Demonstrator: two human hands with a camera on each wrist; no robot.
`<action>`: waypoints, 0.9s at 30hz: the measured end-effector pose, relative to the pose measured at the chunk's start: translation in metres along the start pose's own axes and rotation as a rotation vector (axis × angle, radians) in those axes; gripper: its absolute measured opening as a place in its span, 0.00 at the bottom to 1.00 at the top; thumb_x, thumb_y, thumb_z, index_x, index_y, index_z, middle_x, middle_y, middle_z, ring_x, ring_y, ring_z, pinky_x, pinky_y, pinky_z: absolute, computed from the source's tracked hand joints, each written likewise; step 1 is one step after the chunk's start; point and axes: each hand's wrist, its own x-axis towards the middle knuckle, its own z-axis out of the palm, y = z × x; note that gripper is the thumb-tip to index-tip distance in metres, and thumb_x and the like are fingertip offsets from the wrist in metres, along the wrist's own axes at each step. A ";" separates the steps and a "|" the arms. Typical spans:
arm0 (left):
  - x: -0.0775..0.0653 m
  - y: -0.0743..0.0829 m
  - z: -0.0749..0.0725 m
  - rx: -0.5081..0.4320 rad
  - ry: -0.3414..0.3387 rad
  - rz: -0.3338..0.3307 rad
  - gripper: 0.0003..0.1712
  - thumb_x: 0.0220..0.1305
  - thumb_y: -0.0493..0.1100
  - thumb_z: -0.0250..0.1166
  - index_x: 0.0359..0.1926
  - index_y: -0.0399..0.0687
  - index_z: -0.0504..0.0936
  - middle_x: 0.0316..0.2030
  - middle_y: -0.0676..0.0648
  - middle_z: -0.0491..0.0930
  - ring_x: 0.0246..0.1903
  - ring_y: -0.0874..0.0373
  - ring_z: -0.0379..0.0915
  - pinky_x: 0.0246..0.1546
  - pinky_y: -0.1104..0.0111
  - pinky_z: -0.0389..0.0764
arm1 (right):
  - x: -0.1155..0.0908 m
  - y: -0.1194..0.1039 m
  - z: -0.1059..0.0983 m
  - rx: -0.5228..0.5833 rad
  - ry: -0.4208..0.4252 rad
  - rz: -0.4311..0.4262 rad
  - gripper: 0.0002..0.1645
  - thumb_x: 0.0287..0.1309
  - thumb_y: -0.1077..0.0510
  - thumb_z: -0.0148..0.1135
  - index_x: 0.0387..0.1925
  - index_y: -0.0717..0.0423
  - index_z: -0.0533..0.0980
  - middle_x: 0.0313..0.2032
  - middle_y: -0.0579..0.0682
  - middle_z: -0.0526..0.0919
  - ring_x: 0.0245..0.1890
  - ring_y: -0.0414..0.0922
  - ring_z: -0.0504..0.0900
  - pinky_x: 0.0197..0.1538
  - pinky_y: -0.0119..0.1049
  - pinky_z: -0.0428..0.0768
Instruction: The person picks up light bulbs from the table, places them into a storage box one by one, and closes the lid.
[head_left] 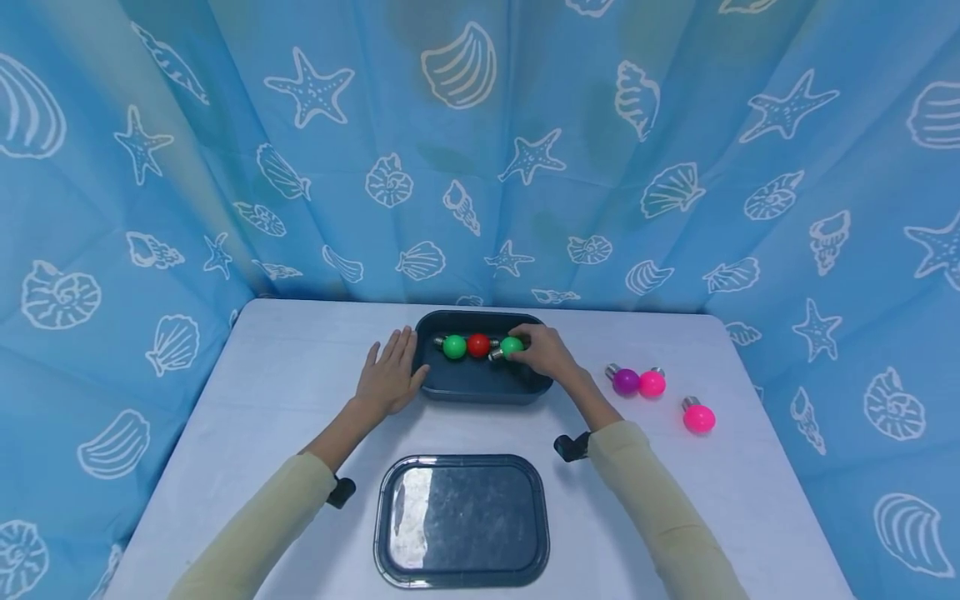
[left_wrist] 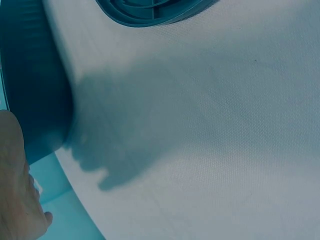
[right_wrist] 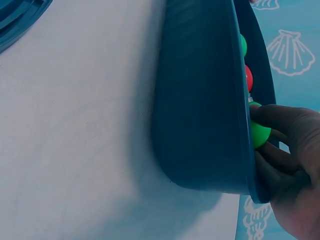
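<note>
A dark blue-grey plastic box (head_left: 480, 395) stands toward the back of the table. In it lie a green light bulb (head_left: 454, 347) and a red light bulb (head_left: 478, 345), side by side. My right hand (head_left: 546, 353) reaches over the box's right end and pinches a second green bulb (right_wrist: 259, 131) by its round part, its metal base pointing left. My left hand (head_left: 390, 375) rests against the box's left end with its fingers straight. In the left wrist view, only part of the left hand (left_wrist: 17, 185) shows beside the box wall.
A matching lid (head_left: 461, 523) lies on the white table in front of the box. To the right are a purple bulb (head_left: 626, 382), a pink bulb (head_left: 652, 384) beside it, and another pink bulb (head_left: 699, 419) nearer the edge. A blue seashell-patterned curtain (head_left: 480, 167) hangs behind.
</note>
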 end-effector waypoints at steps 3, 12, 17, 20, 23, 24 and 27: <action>0.000 0.000 0.000 0.005 -0.005 -0.001 0.43 0.79 0.60 0.40 0.79 0.37 0.41 0.78 0.40 0.40 0.77 0.46 0.33 0.73 0.49 0.40 | 0.001 -0.001 -0.002 -0.008 -0.010 -0.009 0.29 0.59 0.61 0.71 0.61 0.63 0.76 0.55 0.59 0.80 0.50 0.53 0.78 0.59 0.48 0.76; 0.000 0.000 -0.001 0.007 -0.005 0.002 0.42 0.79 0.60 0.39 0.79 0.37 0.41 0.78 0.40 0.39 0.77 0.46 0.33 0.73 0.48 0.41 | 0.001 -0.005 -0.002 -0.039 -0.014 -0.034 0.28 0.59 0.61 0.71 0.61 0.63 0.76 0.54 0.59 0.81 0.48 0.53 0.78 0.59 0.48 0.76; 0.000 0.000 -0.001 0.004 -0.003 0.001 0.43 0.79 0.61 0.39 0.78 0.37 0.41 0.78 0.39 0.40 0.77 0.46 0.34 0.73 0.48 0.41 | 0.004 -0.004 0.001 -0.062 -0.020 -0.018 0.28 0.59 0.60 0.71 0.60 0.63 0.77 0.53 0.59 0.82 0.47 0.52 0.78 0.58 0.47 0.77; 0.000 0.000 0.000 0.012 -0.007 0.000 0.43 0.79 0.61 0.38 0.79 0.37 0.41 0.78 0.40 0.40 0.77 0.46 0.34 0.73 0.48 0.42 | 0.006 -0.002 0.003 -0.077 -0.026 -0.015 0.28 0.59 0.60 0.71 0.60 0.62 0.77 0.52 0.58 0.82 0.47 0.52 0.78 0.58 0.47 0.77; 0.000 0.000 0.001 0.012 -0.008 0.001 0.43 0.79 0.61 0.39 0.79 0.37 0.41 0.78 0.40 0.40 0.77 0.46 0.34 0.73 0.48 0.42 | 0.007 -0.001 0.005 -0.090 -0.028 -0.016 0.28 0.59 0.59 0.71 0.60 0.62 0.77 0.52 0.58 0.82 0.47 0.51 0.78 0.58 0.46 0.77; 0.000 -0.001 0.001 0.013 -0.007 0.001 0.43 0.79 0.61 0.39 0.79 0.37 0.41 0.78 0.40 0.40 0.77 0.46 0.34 0.73 0.48 0.42 | 0.007 -0.001 0.005 -0.094 -0.028 -0.017 0.28 0.59 0.59 0.71 0.60 0.62 0.77 0.52 0.58 0.82 0.47 0.51 0.78 0.58 0.46 0.77; 0.001 -0.001 0.002 0.012 0.002 0.004 0.43 0.79 0.60 0.40 0.79 0.37 0.42 0.78 0.40 0.40 0.77 0.46 0.34 0.73 0.48 0.42 | 0.007 -0.001 0.006 -0.098 -0.032 -0.016 0.27 0.59 0.60 0.71 0.59 0.62 0.77 0.51 0.58 0.82 0.46 0.51 0.77 0.57 0.46 0.78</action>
